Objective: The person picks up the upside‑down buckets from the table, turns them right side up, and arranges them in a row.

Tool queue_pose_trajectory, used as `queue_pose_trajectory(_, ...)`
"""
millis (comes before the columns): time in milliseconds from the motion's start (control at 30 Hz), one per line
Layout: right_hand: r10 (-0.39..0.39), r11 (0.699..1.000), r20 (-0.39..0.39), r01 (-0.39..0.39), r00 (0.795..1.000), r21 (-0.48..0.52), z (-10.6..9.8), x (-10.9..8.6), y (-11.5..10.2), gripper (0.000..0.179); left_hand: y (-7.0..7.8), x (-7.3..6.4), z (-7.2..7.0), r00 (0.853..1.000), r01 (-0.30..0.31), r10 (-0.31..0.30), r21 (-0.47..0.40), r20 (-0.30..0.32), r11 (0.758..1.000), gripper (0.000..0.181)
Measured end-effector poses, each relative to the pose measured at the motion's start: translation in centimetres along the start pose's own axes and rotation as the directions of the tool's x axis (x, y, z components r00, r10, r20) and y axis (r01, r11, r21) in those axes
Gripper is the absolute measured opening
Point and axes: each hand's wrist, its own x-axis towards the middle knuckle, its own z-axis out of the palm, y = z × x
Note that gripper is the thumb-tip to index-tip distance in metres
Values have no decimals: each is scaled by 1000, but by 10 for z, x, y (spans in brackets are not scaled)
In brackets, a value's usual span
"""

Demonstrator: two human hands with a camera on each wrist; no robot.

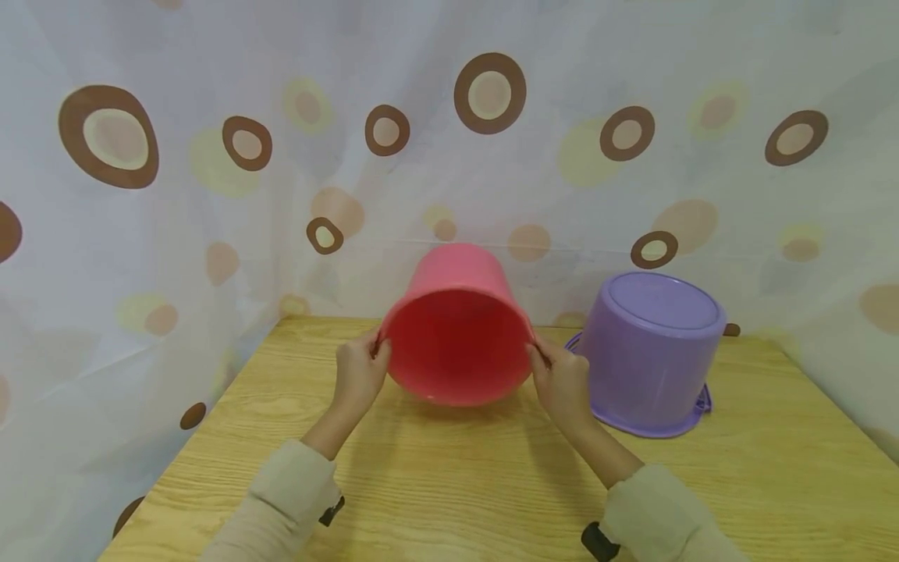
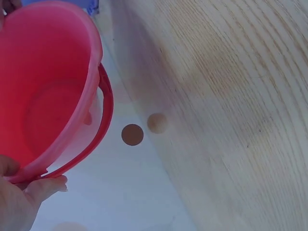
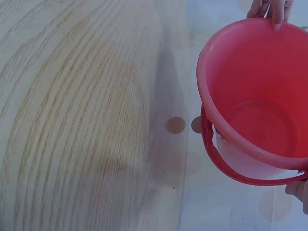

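Holds a glossy pinkish-red round plastic bucket at the middle of the scene, above a pale yellow wood-grained tabletop. Grasps the rim at the left side with the bare left grip, pinching the edge from inside and outside with curled fingers. Grasps the same rim at the right side with the bare right grip, likewise curled and pinching. Tips the bucket onto its side between the 2, with the wide round mouth facing near and the base facing far. Shows the smooth red inside down to a round base in the 2 wrist views. Has a thin curved red plastic handle hanging below the rim. Casts soft shadows on the tabletop beneath. Cannot tell from these views about contact between the bucket's underside and the tabletop.

Has, to the right and near the right grip, a shiny purple plastic bucket standing upside down on the tabletop, with part of a purple handle jutting out low at the right. Wears a loose cream sleeve on each arm, with a small black piece beside each cuff. Has at left, far and right a white sheet printed with brown rings and yellow and peach spots.
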Motion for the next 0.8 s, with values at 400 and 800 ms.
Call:
queue_pose_trajectory(400,24,999,54,-22,998,-35,-4,5,-4,21,7,4,-6,1000,18,-19,14,25,1000,16)
queue_pose_trajectory(800,42,999,129,-42,991,-7,-9,16,-3,17,12,10,-15,998,8,-13,83,65,997,10)
